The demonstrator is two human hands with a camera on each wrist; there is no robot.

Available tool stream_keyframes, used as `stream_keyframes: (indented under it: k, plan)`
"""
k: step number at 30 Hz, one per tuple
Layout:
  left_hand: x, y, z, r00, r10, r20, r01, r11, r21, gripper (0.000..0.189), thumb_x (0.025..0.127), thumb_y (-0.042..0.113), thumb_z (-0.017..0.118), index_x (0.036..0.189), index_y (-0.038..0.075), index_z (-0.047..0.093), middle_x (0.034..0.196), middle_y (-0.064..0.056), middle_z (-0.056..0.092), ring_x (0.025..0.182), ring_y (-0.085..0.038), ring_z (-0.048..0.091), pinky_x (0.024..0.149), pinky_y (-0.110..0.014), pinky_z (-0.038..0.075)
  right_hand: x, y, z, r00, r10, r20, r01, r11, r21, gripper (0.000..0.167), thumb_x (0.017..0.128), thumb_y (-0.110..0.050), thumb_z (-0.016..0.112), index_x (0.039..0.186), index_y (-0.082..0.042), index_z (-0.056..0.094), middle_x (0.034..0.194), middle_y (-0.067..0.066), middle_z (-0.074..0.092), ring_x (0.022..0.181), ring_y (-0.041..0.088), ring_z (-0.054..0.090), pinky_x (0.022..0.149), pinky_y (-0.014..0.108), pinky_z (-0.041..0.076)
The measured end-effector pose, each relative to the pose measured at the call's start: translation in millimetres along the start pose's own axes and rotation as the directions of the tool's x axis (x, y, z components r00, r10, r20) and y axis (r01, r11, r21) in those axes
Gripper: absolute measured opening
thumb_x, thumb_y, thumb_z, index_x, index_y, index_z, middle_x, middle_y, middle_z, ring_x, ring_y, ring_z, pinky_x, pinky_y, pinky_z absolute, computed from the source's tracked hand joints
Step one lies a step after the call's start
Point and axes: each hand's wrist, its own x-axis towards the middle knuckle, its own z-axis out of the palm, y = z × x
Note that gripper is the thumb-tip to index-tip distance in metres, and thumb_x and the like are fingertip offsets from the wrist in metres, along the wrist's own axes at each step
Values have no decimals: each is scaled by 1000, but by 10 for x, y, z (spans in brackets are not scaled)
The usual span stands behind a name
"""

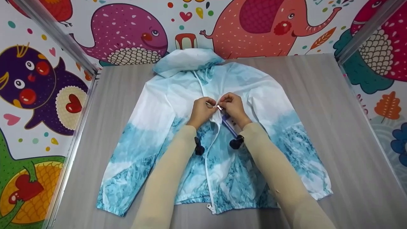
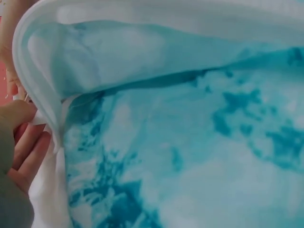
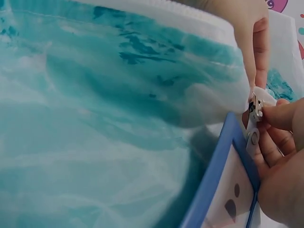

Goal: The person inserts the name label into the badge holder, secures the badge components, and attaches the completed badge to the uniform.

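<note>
A white and teal hooded jacket (image 1: pixel 152 127) lies spread out with its front facing up. On its chest my left hand (image 1: pixel 202 111) pinches the white zipper edge (image 2: pixel 40 90) between thumb and fingers. Right beside it, my right hand (image 1: pixel 234 108) pinches a small metal clip (image 3: pixel 256 108), which sits at the fabric edge. From the clip's strap hangs a badge holder (image 3: pixel 209 190) with a blue-purple frame and a pale card with dark marks. In the left wrist view, fabric hides most of the right hand.
Beneath the jacket is a grey wood-grain table (image 1: pixel 343 152). Its back edge meets a wall (image 1: pixel 190 28) printed with cartoon animals, and printed side panels stand left and right. The zipper pull (image 1: pixel 210 207) lies at the jacket's lower hem; the hood (image 1: pixel 190 60) rests against the back.
</note>
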Motion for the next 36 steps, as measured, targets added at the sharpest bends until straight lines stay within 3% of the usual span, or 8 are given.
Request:
stream_keyframes:
  k: [13, 20, 36]
  plan:
    - [-2, -6, 44, 999, 1, -32, -1, 1000, -2, 11, 85, 7, 75, 94, 1, 75, 93, -13, 75, 83, -21, 72, 74, -27, 58, 3, 36, 8, 1000, -15, -22, 15, 1000, -8, 12, 86, 10, 62, 82, -1, 61, 69, -1, 59, 66, 12, 57, 60, 20, 48]
    - [-10, -21, 48, 999, 4, -41, -5, 1000, -11, 10, 86, 7, 74, 95, 1, 75, 92, -14, 75, 83, -23, 72, 75, -29, 58, -1, 15, 13, 1000, -13, -26, 12, 1000, -20, 6, 85, 11, 61, 87, 5, 61, 72, 2, 59, 67, 12, 55, 60, 21, 46]
    - [5, -25, 34, 1000, 10, -18, -9, 999, 37, 9, 85, 7, 75, 92, 1, 75, 89, -13, 76, 78, -20, 71, 71, -26, 57, 15, 47, 18, 1000, -18, -8, 17, 999, -33, 17, 82, 12, 58, 78, -5, 61, 66, -3, 58, 61, 10, 53, 56, 20, 44]
